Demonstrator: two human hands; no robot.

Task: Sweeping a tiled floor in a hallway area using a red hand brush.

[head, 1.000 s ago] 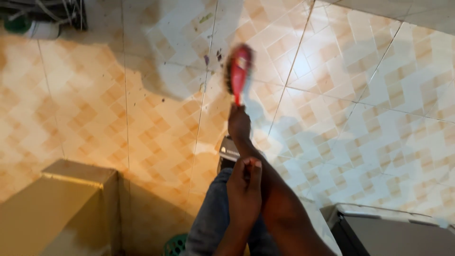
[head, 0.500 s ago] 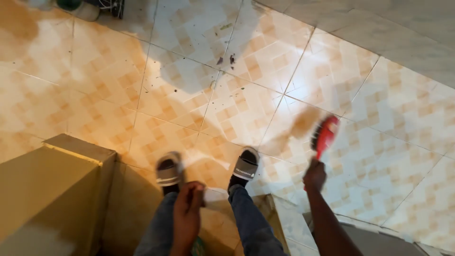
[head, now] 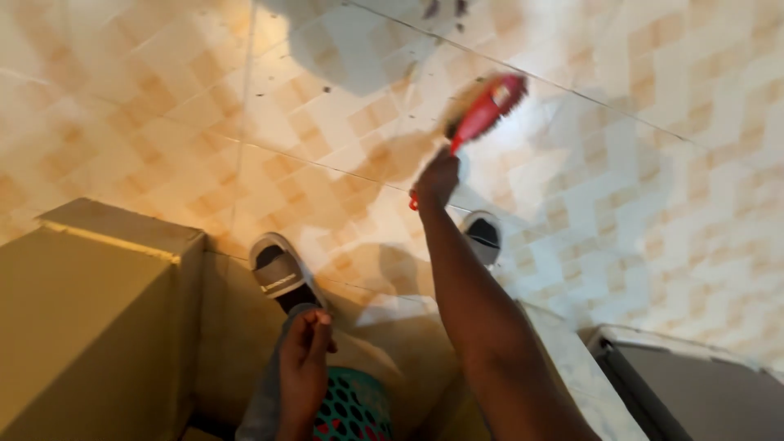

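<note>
My right hand [head: 437, 177] grips the handle of a red hand brush [head: 488, 106], held out over the tiled floor [head: 163, 122] with its bristle head up and to the right, blurred by motion. My left hand [head: 305, 349] hangs low near my left knee, fingers curled together with nothing visible in them. Both of my feet wear slide sandals: the left sandal [head: 278, 269] and the right sandal [head: 483, 237], partly hidden by my right forearm.
A tan box-like cabinet [head: 90, 318] stands at the lower left. A grey-topped unit [head: 694, 392] sits at the lower right. A green perforated basket [head: 355, 408] shows below my left hand. Dark specks of dirt [head: 445, 8] lie on the tiles at the top.
My right hand has swung the red brush from the right side up and leftward over the floor. The view has tilted down and my feet have shifted.
</note>
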